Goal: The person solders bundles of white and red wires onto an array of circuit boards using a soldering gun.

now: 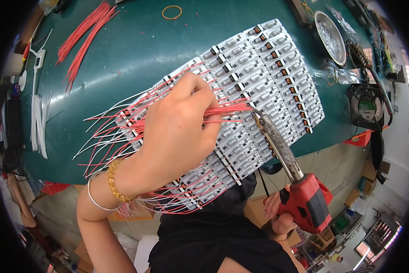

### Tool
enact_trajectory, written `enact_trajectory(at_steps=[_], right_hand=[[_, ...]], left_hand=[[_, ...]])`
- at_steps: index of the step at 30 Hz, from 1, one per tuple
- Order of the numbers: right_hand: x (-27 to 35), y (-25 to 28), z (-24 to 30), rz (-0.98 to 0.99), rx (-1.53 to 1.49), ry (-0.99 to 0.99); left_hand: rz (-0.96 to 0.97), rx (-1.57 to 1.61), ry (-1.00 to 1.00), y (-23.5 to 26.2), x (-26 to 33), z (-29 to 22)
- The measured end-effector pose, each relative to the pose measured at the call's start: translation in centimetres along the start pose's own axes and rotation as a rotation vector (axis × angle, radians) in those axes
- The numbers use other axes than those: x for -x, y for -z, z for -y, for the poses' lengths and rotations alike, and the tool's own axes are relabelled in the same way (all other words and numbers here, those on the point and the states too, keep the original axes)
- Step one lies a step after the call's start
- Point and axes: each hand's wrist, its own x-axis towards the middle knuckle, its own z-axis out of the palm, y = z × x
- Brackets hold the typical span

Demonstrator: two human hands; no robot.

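My left hand [179, 120] is closed round a bundle of red wires [229, 108], held over a wide panel of silver circuit boards [245, 68] joined in rows. Red and white wires [106, 136] stick out from the panel's left side, beyond my wrist. My right hand [277, 211] grips a red and black soldering gun [306, 200]. Its dark, scorched tip [255, 113] lies close to the ends of the red bundle; whether they touch I cannot tell. Part of the panel is hidden under my left hand and forearm.
On the green table [136, 50] lie loose red wires [84, 34], white wires [40, 125] and a rubber band [172, 12]. A metal bowl [330, 38] stands far right, near a coiled iron holder [359, 54] and a small black fan [367, 107]. Cardboard boxes [257, 210] sit below the table edge.
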Motion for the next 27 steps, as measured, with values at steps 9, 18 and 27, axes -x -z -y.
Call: enact_trajectory(at_steps=[9,18,27], right_hand=[[0.7,0.9,-1.6,-0.017,0.649,0.154],[0.3,1.2,-0.5,0.124,0.583,0.093],[0.7,0.7,-1.2,0.038,0.509,0.136]], left_hand=[[-0.006,-0.027,-0.002,-0.2,-0.2,0.2],[0.009,-0.016,0.036,0.0,-0.4,-0.1],[-0.001,-0.040,0.033,0.0,-0.3,-0.2]])
